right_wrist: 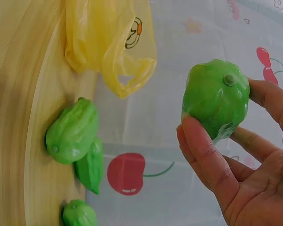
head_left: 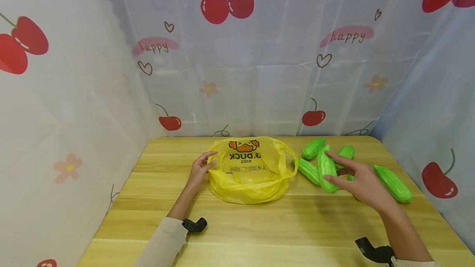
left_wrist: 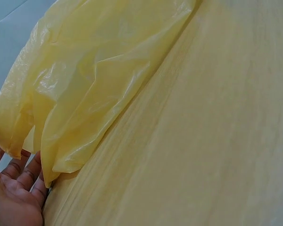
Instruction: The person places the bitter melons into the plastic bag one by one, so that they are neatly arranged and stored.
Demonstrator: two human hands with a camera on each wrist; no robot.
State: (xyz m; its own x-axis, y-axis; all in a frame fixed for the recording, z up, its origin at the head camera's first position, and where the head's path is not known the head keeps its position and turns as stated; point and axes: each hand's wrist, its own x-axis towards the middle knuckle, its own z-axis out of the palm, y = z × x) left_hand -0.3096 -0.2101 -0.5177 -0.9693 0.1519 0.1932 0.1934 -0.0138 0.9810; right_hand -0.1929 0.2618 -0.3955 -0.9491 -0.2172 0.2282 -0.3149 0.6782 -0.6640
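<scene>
A yellow plastic bag with a duck print stands with its mouth gaping on the wooden table. At the bag's left edge, my left hand holds the thin plastic between thumb and fingers; the bag hides some fingertips in the left wrist view. My right hand grips a green bitter melon between thumb and fingers, raised above the table to the right of the bag. Clear film wraps this bitter melon, its stem end facing the right wrist camera.
Several more bitter melons lie right of the bag: one at the back, one beside the bag handle, one farther right. Others are partly hidden behind my right hand. A printed curtain rises behind the table and along both sides.
</scene>
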